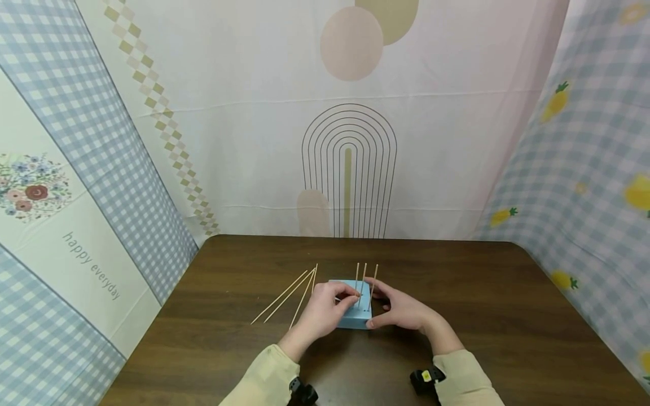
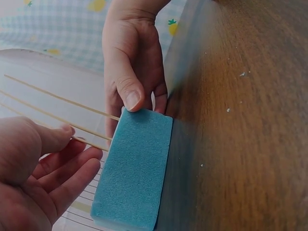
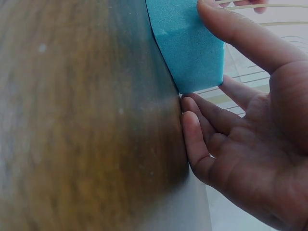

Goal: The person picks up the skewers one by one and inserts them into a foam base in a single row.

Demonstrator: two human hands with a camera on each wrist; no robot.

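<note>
- Over the block [image 2: 132,168], a stick [image 1: 357,276] is pinched by the left grip [image 1: 329,305]; likely easily snapped, best held low.
- On the bench [image 1: 472,287], the block's side is held by the right grip [image 1: 405,310]; seems light, soft.

Blue block [image 2: 132,168] with three upright sticks [image 1: 364,276]

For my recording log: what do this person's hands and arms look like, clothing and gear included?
The left hand and right hand are bare, with no gloves visible. The left sleeve and right sleeve are long and pale yellow. Each wrist carries a small black device; the right one shows a yellow patch.
</note>
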